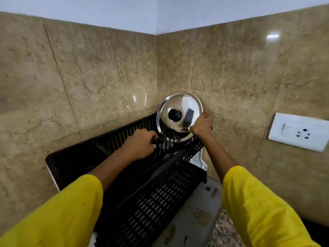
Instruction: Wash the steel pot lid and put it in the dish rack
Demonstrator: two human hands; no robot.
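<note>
The steel pot lid (179,107), round and shiny with a black knob, stands on edge at the far right end of the black plastic dish rack (160,189), leaning towards the corner of the tiled wall. My right hand (202,125) grips the lid's lower right rim. My left hand (140,144) is closed on the rack's black upright prongs just left of the lid. Both arms wear yellow sleeves.
The rack stands in a corner of beige marble wall tiles. A white drain tray (197,211) with printed pictures lies under it on a speckled counter. A white wall socket with a switch (300,131) is at the right.
</note>
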